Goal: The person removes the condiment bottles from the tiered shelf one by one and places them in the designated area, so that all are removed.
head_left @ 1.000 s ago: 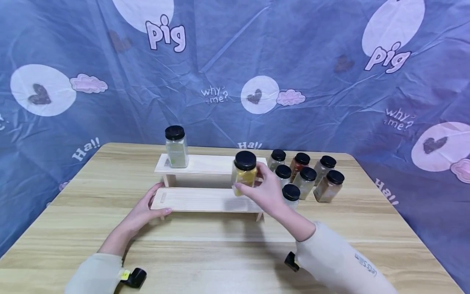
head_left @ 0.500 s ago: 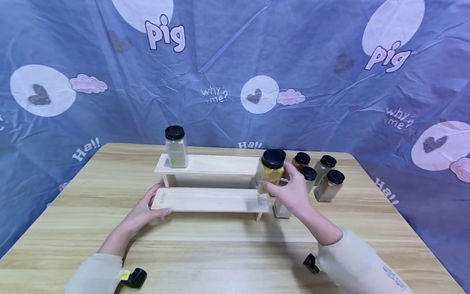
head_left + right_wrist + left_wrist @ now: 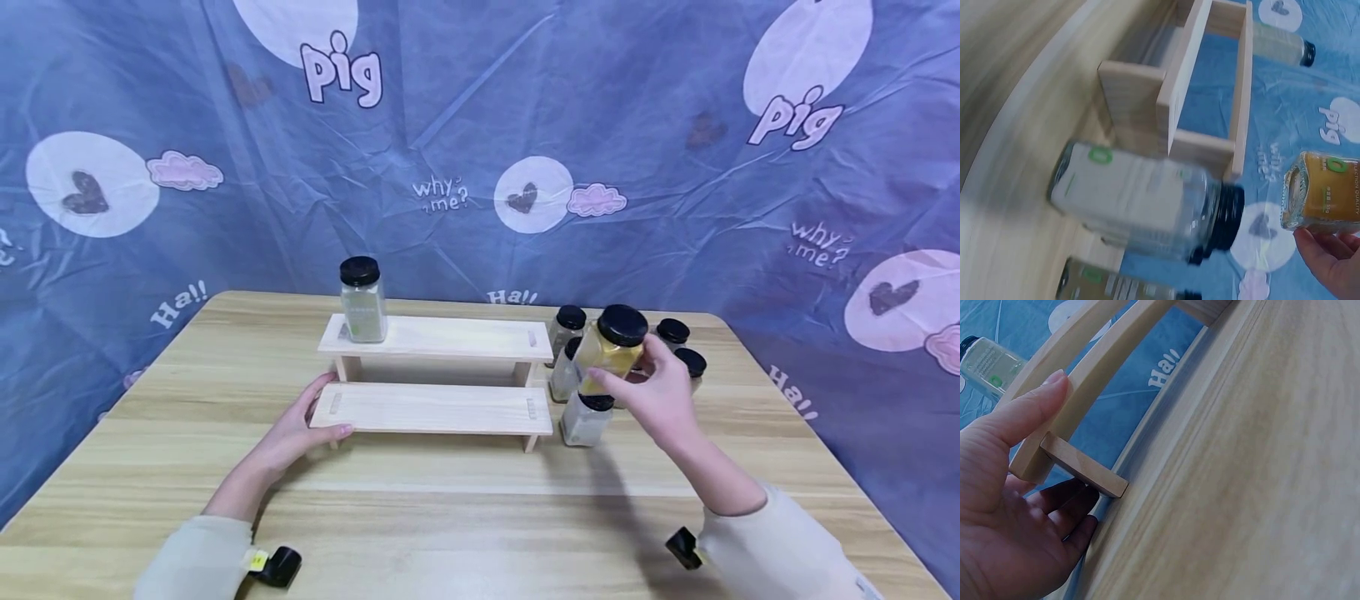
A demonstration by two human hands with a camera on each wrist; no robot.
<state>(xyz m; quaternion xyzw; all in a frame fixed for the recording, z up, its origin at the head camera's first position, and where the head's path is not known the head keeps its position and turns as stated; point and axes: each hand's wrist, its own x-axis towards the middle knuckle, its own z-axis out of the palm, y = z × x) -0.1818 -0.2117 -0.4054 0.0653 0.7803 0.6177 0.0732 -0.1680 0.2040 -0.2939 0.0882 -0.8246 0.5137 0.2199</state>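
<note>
My right hand [image 3: 660, 396] holds a spice jar of yellow powder [image 3: 609, 354] with a black lid, raised above the other jars on the right. In the right wrist view the fingers grip this yellow jar [image 3: 1325, 192] near its base. My left hand [image 3: 288, 425] grips the left end of a two-tier wooden rack [image 3: 435, 410]. In the left wrist view the thumb lies on the lower shelf [image 3: 1094, 381] and the fingers are behind its leg [image 3: 1085, 465]. A jar with pale green contents [image 3: 364, 308] stands at the left of the upper shelf.
Several black-lidded spice jars stand on the wooden table [image 3: 420, 517] right of the rack, partly hidden by the held jar. A jar of whitish contents [image 3: 585, 423] is the nearest of them. A blue printed cloth [image 3: 450, 108] hangs behind the table.
My right hand has carried the yellow jar rightward from over the rack's right end to over the group of jars. The left hand stays on the rack.
</note>
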